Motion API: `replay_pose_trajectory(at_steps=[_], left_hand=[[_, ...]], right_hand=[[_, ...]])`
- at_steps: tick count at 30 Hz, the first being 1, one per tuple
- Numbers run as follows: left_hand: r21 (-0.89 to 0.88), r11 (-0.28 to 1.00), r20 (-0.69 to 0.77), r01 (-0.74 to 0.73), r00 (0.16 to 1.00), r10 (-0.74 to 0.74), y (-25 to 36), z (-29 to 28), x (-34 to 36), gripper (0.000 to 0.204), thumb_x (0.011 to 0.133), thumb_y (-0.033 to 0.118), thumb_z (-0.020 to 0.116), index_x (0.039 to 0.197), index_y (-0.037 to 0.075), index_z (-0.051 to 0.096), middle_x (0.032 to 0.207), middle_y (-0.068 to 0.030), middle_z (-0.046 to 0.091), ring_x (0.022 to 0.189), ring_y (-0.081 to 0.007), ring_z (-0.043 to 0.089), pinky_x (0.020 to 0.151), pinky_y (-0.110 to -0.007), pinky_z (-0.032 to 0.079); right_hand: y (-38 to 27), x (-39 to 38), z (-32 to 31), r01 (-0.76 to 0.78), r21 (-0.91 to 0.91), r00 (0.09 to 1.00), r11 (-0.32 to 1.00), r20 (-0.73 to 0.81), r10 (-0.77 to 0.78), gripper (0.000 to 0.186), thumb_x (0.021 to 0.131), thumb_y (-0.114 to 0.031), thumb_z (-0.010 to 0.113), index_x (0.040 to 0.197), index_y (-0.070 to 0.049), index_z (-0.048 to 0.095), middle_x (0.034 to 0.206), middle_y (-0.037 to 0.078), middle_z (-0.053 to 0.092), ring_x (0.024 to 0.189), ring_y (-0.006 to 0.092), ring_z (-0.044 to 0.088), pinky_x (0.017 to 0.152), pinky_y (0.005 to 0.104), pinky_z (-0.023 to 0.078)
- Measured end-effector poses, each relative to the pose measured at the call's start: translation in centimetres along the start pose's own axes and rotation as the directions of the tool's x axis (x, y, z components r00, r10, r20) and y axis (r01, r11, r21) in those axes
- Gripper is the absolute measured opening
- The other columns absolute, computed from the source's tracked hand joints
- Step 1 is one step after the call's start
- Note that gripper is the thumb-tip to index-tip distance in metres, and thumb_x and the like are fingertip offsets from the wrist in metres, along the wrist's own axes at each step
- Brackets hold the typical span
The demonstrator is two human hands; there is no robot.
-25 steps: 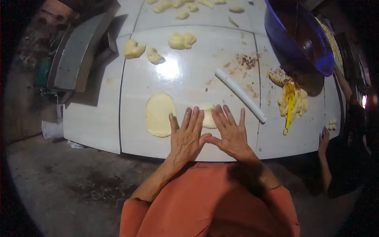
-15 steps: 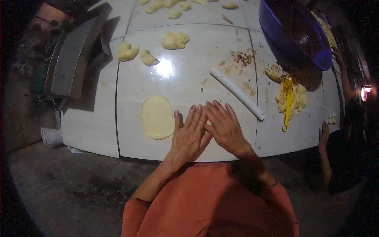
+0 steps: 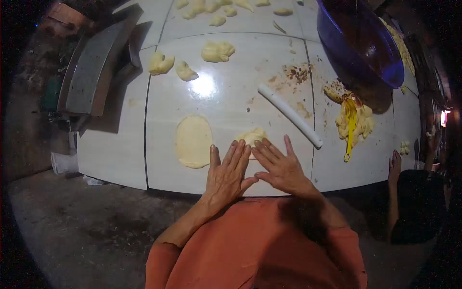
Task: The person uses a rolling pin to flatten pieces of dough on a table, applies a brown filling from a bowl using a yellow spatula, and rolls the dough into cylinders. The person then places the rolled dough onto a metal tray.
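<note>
My left hand (image 3: pixel 226 169) and my right hand (image 3: pixel 281 167) lie flat with fingers stretched out. Their fingertips press on a small piece of pale dough (image 3: pixel 253 135) near the table's front edge, and part of it is hidden under the fingers. Just left of my left hand is a flat oval sheet of dough (image 3: pixel 193 141). A white rolling pin (image 3: pixel 290 115) rests slantwise beyond my right hand, touching neither hand.
Dough lumps (image 3: pixel 217 51) lie farther back. On the right are a yellow fork-like utensil (image 3: pixel 351 130) on a dough pile (image 3: pixel 366 120), and a purple basin (image 3: pixel 395 72). A metal tray (image 3: pixel 86 72) stands left. Another person's hand (image 3: pixel 395 166) is at the right edge.
My hands have drawn slightly apart, and the right thumb and forefinger have spread. More of the dough piece now shows beyond my fingertips. The view has shifted slightly.
</note>
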State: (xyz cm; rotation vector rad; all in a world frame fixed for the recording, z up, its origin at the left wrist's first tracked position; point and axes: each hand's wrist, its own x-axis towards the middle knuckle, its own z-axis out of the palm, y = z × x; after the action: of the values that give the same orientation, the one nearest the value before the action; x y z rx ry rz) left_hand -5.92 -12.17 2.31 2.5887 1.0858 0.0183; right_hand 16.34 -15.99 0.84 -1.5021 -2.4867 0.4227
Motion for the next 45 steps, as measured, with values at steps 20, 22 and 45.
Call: replay_pose_trajectory(at_steps=[20, 22, 45], left_hand=[[0.084, 0.974, -0.145, 0.209, 0.97, -0.195, -0.9, 1.5, 0.3, 0.093, 0.093, 0.067, 0.054, 0.156, 0.001, 0.035, 0.162, -0.0271, 0.032, 0.152, -0.0382, 0.029, 0.115, -0.076, 0.011], [0.022, 0.979, -0.171, 0.205, 0.965, -0.198, -0.3, 0.9, -0.3, 0.093, 0.092, 0.063, 0.058, 0.156, 0.0, 0.033, 0.161, -0.0293, 0.03, 0.152, -0.0407, 0.028, 0.115, -0.076, 0.012], [-0.003, 0.955, -0.486, 0.297, 0.834, -0.261, -9.8, -3.1, 17.5, 0.06, 0.1, 0.036, 0.054, 0.15, 0.003, 0.046, 0.156, -0.0302, 0.039, 0.147, -0.0469, 0.032, 0.113, -0.076, 0.017]], right_hand=[[3.4, 2.0, -2.8, -0.378, -0.131, 0.847, 0.917, -0.449, 0.285, 0.053, 0.095, -0.03, 0.068, 0.141, -0.005, 0.056, 0.14, 0.019, 0.058, 0.136, 0.0341, 0.049, 0.117, 0.0605, 0.029], [6.6, 1.3, -2.4, -0.584, -0.095, 0.79, 0.806, -0.294, 0.538, 0.05, 0.093, -0.022, 0.07, 0.139, -0.006, 0.057, 0.131, 0.017, 0.062, 0.124, 0.0329, 0.056, 0.106, 0.051, 0.041], [10.9, 16.1, -3.8, -0.29, 0.001, 0.884, 0.957, -0.382, 0.268, 0.061, 0.098, -0.05, 0.059, 0.145, -0.011, 0.056, 0.156, 0.02, 0.043, 0.146, 0.0419, 0.035, 0.119, 0.0588, 0.026]])
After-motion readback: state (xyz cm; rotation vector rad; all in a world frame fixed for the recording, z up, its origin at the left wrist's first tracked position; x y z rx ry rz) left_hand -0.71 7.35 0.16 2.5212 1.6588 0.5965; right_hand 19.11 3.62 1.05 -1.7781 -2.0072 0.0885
